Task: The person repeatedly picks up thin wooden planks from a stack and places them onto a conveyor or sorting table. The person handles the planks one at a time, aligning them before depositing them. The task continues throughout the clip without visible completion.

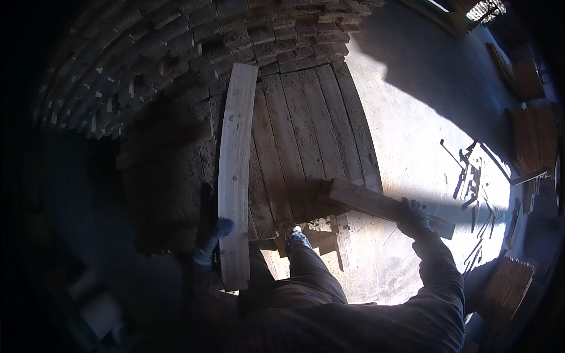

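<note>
A long pale wooden board (pixel 236 165) stretches away from me, left of centre. My left hand (pixel 210 241), in a bluish glove, grips its left edge near the close end, with the thumb on the upper face; the other fingers are lost in shadow. Out to the right, my gloved right hand (pixel 414 219) is closed round a shorter wooden plank (pixel 371 202), whose far end points left over the near edge of a low layer of dusty boards (pixel 300 129). My legs and one shoe show between the two hands.
Beyond the board layer rises a large stack of planks (pixel 194 44). Thin dark wood strips (pixel 469 176) lie scattered on the sunlit concrete floor (pixel 406 123) at right. Bundles of wood (pixel 532 132) line the far right, with another stack (pixel 509 285) nearer. Deep shadow covers the left.
</note>
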Motion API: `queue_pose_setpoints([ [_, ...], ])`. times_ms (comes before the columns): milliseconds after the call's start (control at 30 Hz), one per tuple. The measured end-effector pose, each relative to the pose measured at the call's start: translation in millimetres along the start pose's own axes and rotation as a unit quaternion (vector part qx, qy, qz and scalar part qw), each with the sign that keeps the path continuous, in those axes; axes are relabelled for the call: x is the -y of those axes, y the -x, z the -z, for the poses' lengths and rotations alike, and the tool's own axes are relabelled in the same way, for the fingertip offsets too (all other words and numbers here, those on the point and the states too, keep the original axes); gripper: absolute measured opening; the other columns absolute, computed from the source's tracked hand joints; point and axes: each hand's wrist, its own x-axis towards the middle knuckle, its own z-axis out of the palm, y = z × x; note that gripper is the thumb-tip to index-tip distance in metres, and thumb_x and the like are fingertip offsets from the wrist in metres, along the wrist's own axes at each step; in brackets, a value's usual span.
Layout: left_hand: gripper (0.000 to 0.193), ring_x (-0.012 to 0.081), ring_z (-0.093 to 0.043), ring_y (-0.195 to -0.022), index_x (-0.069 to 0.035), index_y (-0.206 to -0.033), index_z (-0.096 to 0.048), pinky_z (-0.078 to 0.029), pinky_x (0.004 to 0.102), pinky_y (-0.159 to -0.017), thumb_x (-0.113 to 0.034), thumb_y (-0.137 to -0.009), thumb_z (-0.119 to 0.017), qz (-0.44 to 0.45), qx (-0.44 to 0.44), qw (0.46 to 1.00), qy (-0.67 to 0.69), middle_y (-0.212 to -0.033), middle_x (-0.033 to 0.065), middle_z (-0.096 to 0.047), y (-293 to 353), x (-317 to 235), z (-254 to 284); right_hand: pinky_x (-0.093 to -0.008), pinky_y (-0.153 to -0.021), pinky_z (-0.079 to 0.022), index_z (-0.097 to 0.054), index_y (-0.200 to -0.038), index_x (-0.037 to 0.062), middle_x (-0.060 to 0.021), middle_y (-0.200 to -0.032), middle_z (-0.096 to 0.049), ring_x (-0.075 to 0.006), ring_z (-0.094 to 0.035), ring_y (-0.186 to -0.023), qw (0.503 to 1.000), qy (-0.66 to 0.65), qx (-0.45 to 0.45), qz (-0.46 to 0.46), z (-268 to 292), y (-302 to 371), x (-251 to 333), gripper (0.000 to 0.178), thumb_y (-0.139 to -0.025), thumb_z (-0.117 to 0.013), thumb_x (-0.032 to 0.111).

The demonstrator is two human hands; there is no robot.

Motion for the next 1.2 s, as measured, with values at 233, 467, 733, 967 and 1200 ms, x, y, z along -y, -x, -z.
queue_pose_setpoints([
  [233, 0.120, 0.0320, -0.037, -0.140, -0.005, -0.157, -0.020, -0.037, 0.0457, -0.115, -0.053, -0.070, -0.086, -0.006, -0.043, 0.996, -0.077, -0.153, 0.0211, -0.034, -69, 26, -87, -0.0400, -0.095, -0.052, -0.007, -0.156, 0.0044, -0.0149, -0.137, -0.051, -0.0265, -0.055, -0.118, 0.705, -0.697, -0.054, -0.119, -52, 47, -23, 0.127, -0.062, -0.092, 0.006],
  [467, 0.130, 0.0407, -0.027, -0.146, -0.015, -0.161, -0.007, -0.030, 0.0498, -0.118, -0.045, -0.066, -0.091, 0.087, -0.079, 0.903, -0.414, -0.158, 0.0262, -0.025, -89, 57, -165, -0.0350, -0.090, -0.053, -0.055, -0.133, 0.0041, -0.0120, -0.112, -0.065, -0.0249, -0.063, -0.102, 0.475, -0.880, -0.009, -0.014, 70, -123, 181, 0.066, -0.080, -0.083, 0.031],
  [733, 0.127, 0.0387, -0.028, -0.147, -0.011, -0.160, -0.014, -0.030, 0.0478, -0.119, -0.045, -0.066, -0.092, 0.031, -0.001, 0.935, -0.352, -0.161, 0.0231, -0.024, -94, 78, -139, -0.0338, -0.079, -0.055, -0.055, -0.120, 0.0015, -0.0114, -0.105, -0.066, -0.0194, -0.063, -0.092, 0.678, -0.728, -0.057, -0.089, 12, -182, 228, 0.064, -0.074, -0.090, 0.029],
  [967, 0.113, 0.0404, -0.021, -0.149, -0.025, -0.161, -0.016, -0.028, 0.0482, -0.121, -0.019, -0.073, -0.087, 0.188, 0.058, 0.839, -0.508, -0.162, 0.0190, -0.023, 72, 78, 149, -0.0530, -0.112, -0.037, -0.019, -0.158, 0.0094, -0.0239, -0.152, -0.038, -0.0440, -0.040, -0.137, 0.880, -0.395, -0.260, -0.046, 165, -151, 282, 0.110, -0.076, -0.085, 0.040],
  [1200, 0.096, 0.0391, -0.041, -0.130, -0.037, -0.158, -0.022, -0.041, 0.0564, -0.105, -0.030, -0.081, -0.079, 0.089, 0.152, 0.748, -0.641, -0.145, 0.0121, -0.041, 97, 104, 251, -0.0586, -0.115, -0.029, -0.027, -0.157, 0.0278, -0.0189, -0.157, -0.033, -0.0440, -0.030, -0.143, 0.933, -0.208, -0.099, 0.275, 285, -235, 574, 0.101, -0.075, -0.083, 0.045],
])
